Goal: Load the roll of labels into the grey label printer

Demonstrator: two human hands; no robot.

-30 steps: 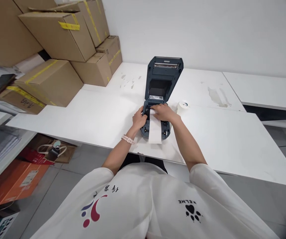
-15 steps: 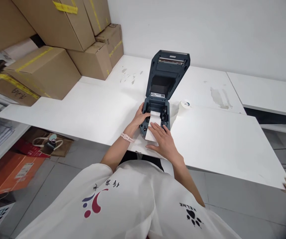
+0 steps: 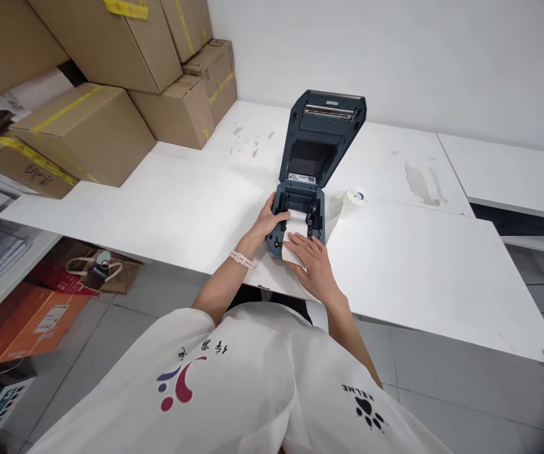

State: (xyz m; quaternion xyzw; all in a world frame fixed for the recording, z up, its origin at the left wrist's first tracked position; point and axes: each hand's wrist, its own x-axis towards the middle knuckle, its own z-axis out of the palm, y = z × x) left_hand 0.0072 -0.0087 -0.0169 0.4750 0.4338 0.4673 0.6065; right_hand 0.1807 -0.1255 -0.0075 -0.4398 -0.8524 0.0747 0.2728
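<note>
1. I have the printer [image 3: 302,190] on the tabletop [image 3: 181,208] near its front edge, lid [image 3: 319,139] up, with a paper strip [image 3: 296,225] lying in its bay and over its near lip.
2. My left hand [image 3: 265,222] grasps the printer's left wall, fingers outside, thumb hooked over the rim to the strip's far part. I can't tell how hard that thumb presses.
3. My right hand [image 3: 316,265] has its fingers laid flat across the strip's near half. Whether its thumb pinches the end from below, I can't tell.
4. To do this smoothing well, I'd brace the body with the left hand and press lightly with the right, drawing straight toward me so the paper doesn't skew or crease.
5. I'd check that both long edges of the strip run parallel to the bay walls.
6. The strip's long axis runs from the bay toward my body, free end nearest me. The printer's long axis matches closely: hinge at the far side, front facing me.
7. A paper roll [image 3: 351,207] sits just right of the printer, well clear of both hands.
</note>
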